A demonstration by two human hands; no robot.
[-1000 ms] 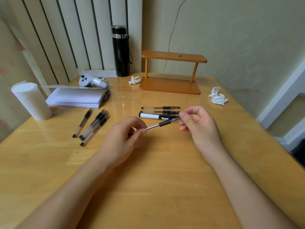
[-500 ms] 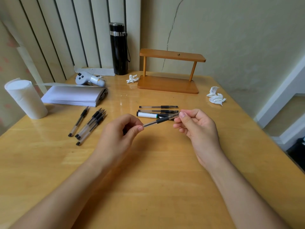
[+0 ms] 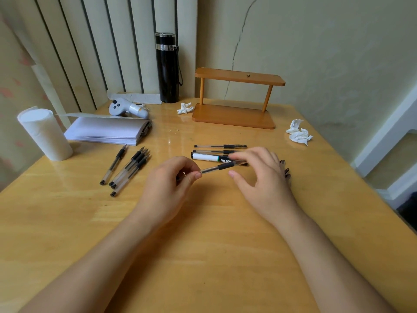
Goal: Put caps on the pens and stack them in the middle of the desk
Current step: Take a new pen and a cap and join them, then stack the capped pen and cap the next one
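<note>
The right hand (image 3: 259,177) hides the held pen's (image 3: 222,166) tip and some loose caps (image 3: 286,170).

Honey-yellow wooden desk (image 3: 203,256), clear pens (image 3: 126,170) with black grips, black flask (image 3: 168,71) (silver band), white tissue roll (image 3: 45,134)

The right hand (image 3: 259,177) has opened, its fingers spread over the pen (image 3: 222,167).

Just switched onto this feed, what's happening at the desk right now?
A person is capping pens. The left hand pinches the tail end of a clear pen, while the right hand is at its tip end with the thumb lifted off. Capped pens and a white marker lie in a row just behind it. Four uncapped pens wait to the left, and loose caps peek out beyond the right hand.
</note>
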